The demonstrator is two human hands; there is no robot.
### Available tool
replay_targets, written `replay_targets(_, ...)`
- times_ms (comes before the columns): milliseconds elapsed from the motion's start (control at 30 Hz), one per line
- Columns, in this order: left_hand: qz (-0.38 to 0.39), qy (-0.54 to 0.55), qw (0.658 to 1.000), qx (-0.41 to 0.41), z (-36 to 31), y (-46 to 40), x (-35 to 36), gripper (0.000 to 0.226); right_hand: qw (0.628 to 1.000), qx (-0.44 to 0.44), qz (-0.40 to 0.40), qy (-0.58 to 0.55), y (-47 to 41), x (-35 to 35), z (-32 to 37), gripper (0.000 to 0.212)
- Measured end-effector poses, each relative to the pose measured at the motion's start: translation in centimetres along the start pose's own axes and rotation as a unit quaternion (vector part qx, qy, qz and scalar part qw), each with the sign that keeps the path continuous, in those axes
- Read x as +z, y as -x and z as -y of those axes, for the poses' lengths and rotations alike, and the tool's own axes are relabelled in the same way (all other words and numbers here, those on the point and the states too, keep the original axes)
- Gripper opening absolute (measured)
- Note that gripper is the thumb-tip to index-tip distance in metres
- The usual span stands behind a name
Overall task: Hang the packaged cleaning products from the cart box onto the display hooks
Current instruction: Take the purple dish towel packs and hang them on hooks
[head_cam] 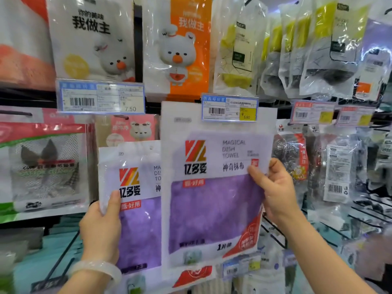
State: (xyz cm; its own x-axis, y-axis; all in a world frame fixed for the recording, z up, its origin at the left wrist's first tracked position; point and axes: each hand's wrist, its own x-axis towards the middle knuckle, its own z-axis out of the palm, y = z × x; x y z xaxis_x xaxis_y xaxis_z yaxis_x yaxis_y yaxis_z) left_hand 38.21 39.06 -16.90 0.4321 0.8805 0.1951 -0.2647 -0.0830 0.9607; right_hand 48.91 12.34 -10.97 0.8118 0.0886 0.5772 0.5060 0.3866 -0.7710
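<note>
Both forearms come up from the bottom edge; pale bangle [96, 270] on the left wrist. Left hand [101, 228] grips the lower left edge of a purple dish-towel pack [137, 219], thumb curled over the front, remaining fingers behind and hidden. Right hand [275, 192] pinches the right edge of a second purple dish-towel pack [212, 209], thumb on the front near the red square mark, other fingers wrapped behind. Second pack sits in front of and overlaps the right side of the first, held upright and higher against the display. Its top edge lies just under the blue price tag [229, 108] marked 5.90; hang hole sits near the top left, cannot tell whether it is on a hook. Bigger price tag [100, 96] reading 7.50 hangs up left. Above: white bear pack [93, 39] and orange bear pack [180, 45]. Yellow-and-grey scrubber packs [307, 49] at upper right. Mesh cloth pack [44, 166] with red-green header at left. Steel-wool pack [290, 155] just right of the right hand. Cart box not seen.
</note>
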Motion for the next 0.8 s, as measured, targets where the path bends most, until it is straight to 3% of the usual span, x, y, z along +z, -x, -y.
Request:
replay_targets(400, -0.017, 0.002, 1.000, 0.026, 0.1, -0.3, -1.0, 0.034, 0.995, 0.007, -0.097, 0.002, -1.0, 0.6, 0.5, 0.022)
replay_targets(800, -0.019, 0.023, 0.999, 0.020, 0.5, -0.4, -1.2, 0.029, 0.979, 0.030, -0.128, 0.158, -1.8, 0.9, -0.1, 0.021)
